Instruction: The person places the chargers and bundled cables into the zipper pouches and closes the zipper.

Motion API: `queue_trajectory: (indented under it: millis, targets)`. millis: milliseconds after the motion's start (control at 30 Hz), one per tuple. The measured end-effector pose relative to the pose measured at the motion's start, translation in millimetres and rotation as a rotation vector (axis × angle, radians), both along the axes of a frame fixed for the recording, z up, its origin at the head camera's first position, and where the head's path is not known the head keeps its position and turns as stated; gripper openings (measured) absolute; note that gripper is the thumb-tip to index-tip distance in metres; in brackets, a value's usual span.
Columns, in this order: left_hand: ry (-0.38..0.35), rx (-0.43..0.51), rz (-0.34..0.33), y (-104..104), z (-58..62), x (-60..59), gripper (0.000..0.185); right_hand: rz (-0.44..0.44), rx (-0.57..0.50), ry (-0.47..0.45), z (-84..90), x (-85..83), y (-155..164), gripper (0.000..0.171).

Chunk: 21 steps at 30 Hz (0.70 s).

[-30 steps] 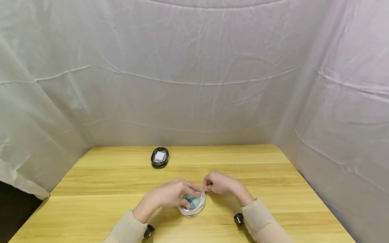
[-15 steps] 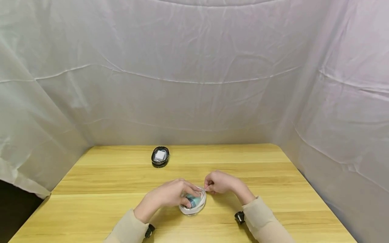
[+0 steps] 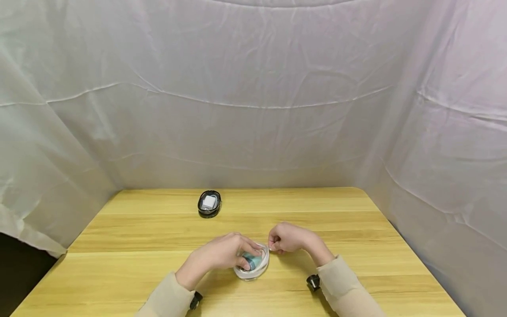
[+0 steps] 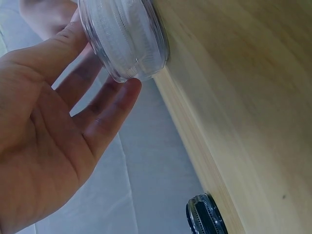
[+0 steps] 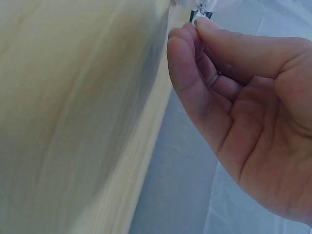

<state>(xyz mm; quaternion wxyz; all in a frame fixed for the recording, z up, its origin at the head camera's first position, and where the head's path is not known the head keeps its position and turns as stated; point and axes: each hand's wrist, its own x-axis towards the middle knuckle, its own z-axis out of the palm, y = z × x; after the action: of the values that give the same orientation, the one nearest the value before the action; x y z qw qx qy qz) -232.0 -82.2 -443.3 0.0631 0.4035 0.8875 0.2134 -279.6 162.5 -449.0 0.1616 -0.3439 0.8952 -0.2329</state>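
Observation:
In the head view, a small clear zip pouch with white trim sits on the table near the person. Something teal shows through its top. My left hand grips the pouch from the left, thumb on the near side and fingers over the far side. The left wrist view shows the pouch's clear wall and white zipper band, with fingertips against its edge. At the pouch's right end, my right hand pinches a small white zipper pull between thumb and index finger, the other fingers curled in.
Farther back on the wooden table stands a black-trimmed clear pouch with a white block-shaped item inside. Pale fabric curtains hang behind and at both sides of the table.
My right hand has shifted slightly to the right, with the white pull showing more at its fingertips. My left hand keeps its grip on the pouch, almost still.

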Motion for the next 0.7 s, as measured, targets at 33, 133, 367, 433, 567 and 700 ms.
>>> queue_trajectory:
  millis: [33,133,367,433,567,700]
  targets:
    - [0.001,-0.003,0.005,0.1,-0.1,-0.1,0.039,0.002,0.006,-0.004,0.4,0.0,0.2,0.017]
    - [-0.004,-0.009,0.016,0.0,-0.7,-0.3,0.039,0.012,0.01,-0.01,1.3,0.1,0.8,0.017]
    - [-0.01,-0.024,0.008,-1.5,-1.2,-0.3,0.04,-0.019,0.0,-0.048,2.2,2.1,-0.6,0.017]
    - [-0.006,-0.021,-0.009,-1.9,-0.9,0.0,0.04,-0.025,0.004,-0.041,1.9,2.6,-1.4,0.017]
    - [-0.011,-0.012,-0.031,-2.3,-0.4,-0.6,0.041,-0.032,0.005,-0.024,1.7,2.9,-2.4,0.017]
    - [-0.034,-0.005,-0.033,-2.9,0.9,-1.6,0.041,-0.029,0.01,0.026,0.7,1.8,-3.0,0.017]
